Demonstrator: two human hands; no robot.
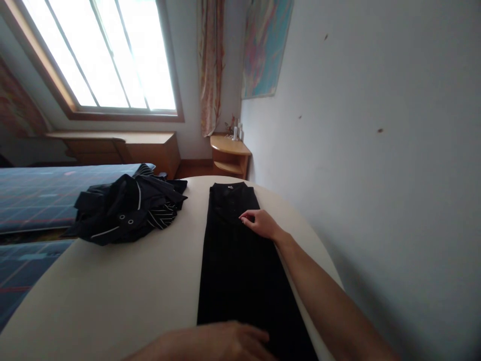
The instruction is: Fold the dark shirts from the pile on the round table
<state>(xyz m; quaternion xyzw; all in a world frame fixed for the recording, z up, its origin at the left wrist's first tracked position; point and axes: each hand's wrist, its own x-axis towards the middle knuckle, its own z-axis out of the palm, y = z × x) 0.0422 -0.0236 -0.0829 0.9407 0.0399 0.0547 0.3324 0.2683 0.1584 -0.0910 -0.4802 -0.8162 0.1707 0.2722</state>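
Observation:
A long black garment (240,271), folded lengthwise, lies flat on the white round-edged table (150,281). Its far end has a neck or waist edge with a small pale label. My right hand (261,223) is over its right edge near that far end, thumb and fingertips brought together in a pinch. Whether cloth is caught between them I cannot make out. Low in the view, my left hand (225,342) rests across the near part of the garment, fingers stretched out and partly cut off by the frame.
A crumpled dark pile of clothes (124,205) with striped parts sits at the table's left edge. Beyond it is a blue checked bed (48,195). A white wall (376,200) runs close along the right. A corner shelf (229,145) and low cabinet (150,148) stand behind.

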